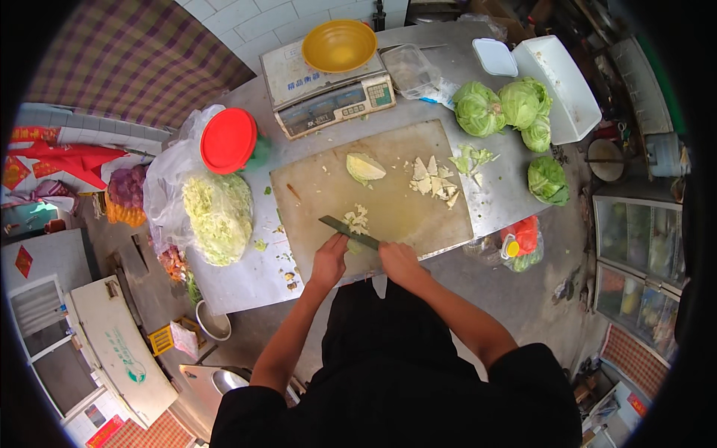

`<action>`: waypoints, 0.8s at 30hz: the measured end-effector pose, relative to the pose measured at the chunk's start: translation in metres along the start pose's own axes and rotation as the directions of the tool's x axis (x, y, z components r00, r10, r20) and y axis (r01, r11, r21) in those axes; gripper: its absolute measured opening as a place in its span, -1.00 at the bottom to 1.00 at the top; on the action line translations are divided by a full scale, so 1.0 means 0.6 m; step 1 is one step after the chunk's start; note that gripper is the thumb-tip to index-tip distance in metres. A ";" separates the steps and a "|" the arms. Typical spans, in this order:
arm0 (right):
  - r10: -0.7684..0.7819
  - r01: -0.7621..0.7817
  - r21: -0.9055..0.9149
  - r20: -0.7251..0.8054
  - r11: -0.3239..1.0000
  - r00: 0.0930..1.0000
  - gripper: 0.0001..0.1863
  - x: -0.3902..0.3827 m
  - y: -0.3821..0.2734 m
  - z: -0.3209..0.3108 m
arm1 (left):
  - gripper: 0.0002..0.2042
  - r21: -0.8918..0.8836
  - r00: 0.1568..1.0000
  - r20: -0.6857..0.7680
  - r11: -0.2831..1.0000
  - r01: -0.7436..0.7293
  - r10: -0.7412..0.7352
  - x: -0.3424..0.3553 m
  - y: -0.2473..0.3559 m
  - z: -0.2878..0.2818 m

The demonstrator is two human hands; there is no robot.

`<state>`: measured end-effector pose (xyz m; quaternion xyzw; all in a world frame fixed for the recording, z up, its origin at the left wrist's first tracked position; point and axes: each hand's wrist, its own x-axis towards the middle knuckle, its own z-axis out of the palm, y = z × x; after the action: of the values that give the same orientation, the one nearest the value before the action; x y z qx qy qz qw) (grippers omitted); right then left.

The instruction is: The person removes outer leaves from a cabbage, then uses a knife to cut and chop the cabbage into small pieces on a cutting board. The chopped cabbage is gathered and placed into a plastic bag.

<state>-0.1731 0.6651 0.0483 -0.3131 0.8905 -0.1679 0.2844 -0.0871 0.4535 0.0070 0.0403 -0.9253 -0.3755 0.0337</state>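
In my right hand is the handle of a kitchen knife, its dark blade slanting to the left across the cutting board. My left hand, fingers curled, presses against a pale piece of cabbage on the near side of the blade; the fingers partly hide it. Chopped cabbage lies just beyond the knife. Farther back on the board rests a cut cabbage wedge. Pale core pieces are heaped at the right, beside leafy scraps.
At the left sits a plastic bag of shredded cabbage, by a red-lidded container. A scale carrying a yellow bowl stands behind the board. Whole cabbages and a white bin are at the right.
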 end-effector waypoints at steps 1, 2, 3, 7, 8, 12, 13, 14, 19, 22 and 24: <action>0.010 -0.010 -0.007 -0.002 1.000 1.000 -0.89 0.021 0.014 0.025 | -0.70 -0.008 1.000 -0.021 1.000 -0.021 0.020 0.006 0.012 -0.001; 0.015 -0.015 -0.011 -0.007 1.000 1.000 -0.88 0.038 0.021 0.038 | -0.71 -0.010 0.998 -0.046 0.999 -0.042 0.042 0.013 0.015 -0.005; -0.001 0.001 -0.002 -0.021 1.000 1.000 -0.89 0.036 0.013 0.025 | -0.70 0.003 0.999 -0.024 1.000 -0.031 0.031 0.014 0.007 -0.009; -0.044 0.044 0.023 -0.036 0.999 0.998 -0.89 -0.014 -0.010 -0.018 | -0.69 0.037 0.999 -0.001 0.998 -0.051 0.051 -0.009 -0.024 0.006; -0.064 0.067 0.032 -0.070 0.997 0.995 -0.89 -0.003 -0.006 -0.003 | -0.69 0.047 0.997 -0.014 0.996 -0.077 0.078 -0.013 -0.030 0.010; -0.029 0.030 0.017 -0.055 0.999 0.998 -0.88 0.044 0.019 0.047 | -0.67 0.008 0.997 -0.059 0.999 -0.049 0.050 0.012 0.011 -0.007; -0.039 0.039 0.011 -0.026 0.999 0.999 -0.88 0.036 0.012 0.022 | -0.66 0.011 0.997 -0.059 0.999 -0.039 0.039 0.003 0.005 -0.004; -0.049 0.049 0.006 0.003 0.999 0.999 -0.88 0.014 0.004 -0.005 | -0.65 0.013 0.998 -0.059 1.000 -0.028 0.029 -0.003 -0.002 0.000; -0.058 0.060 0.027 -0.069 0.998 0.996 -0.89 0.022 0.004 0.020 | -0.62 0.025 0.997 -0.043 0.998 -0.063 0.064 -0.005 -0.005 -0.001; -0.059 0.059 0.021 -0.008 0.998 0.998 -0.87 0.045 0.001 0.019 | -0.62 0.023 0.997 -0.060 0.999 -0.041 0.042 -0.004 0.004 -0.002; -0.063 0.062 0.033 0.024 0.998 0.998 -0.88 0.010 -0.011 -0.029 | -0.62 0.032 0.999 -0.040 0.999 -0.026 0.027 -0.014 -0.014 0.008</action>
<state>-0.1846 0.6584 0.0624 -0.3382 0.8739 -0.1869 0.2950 -0.0789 0.4515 -0.0026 0.0363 -0.9306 -0.3596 0.0569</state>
